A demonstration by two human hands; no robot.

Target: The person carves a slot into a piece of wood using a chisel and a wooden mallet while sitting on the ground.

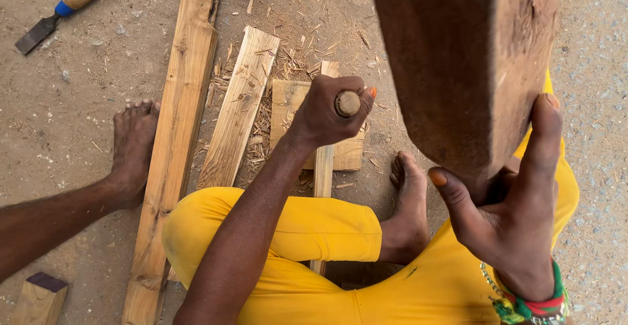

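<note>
- Nearest the camera: a thick dark wooden block [464, 56], upper right of the frame, held upright and close to the lens.
- Right hand [513, 214], lower right: gripping the block's lower end, thumb on the left face, fingers up the right edge. Beaded bracelets in green, red and yellow [533, 302] and a chain sit at the wrist.
- Left hand [327, 112], centre: closed tight in a fist round a round wooden handle [347, 103]; only the handle's butt end shows, the rest of the tool is hidden.
- Below that fist, on the ground: a narrow wood strip [323, 168] lying across a short flat board [288, 102].
- Left of centre: a long plank [173, 148] and a shorter plank [239, 106], side by side, shavings around them.
- Upper left: a chisel [59, 7] with a pale wooden handle and blue collar, on the dirt, well apart from both hands.
- Lower left corner: a small wood offcut [39, 299].
- Yellow trousers [314, 227] and bare feet visible; no labels or packages legible.
</note>
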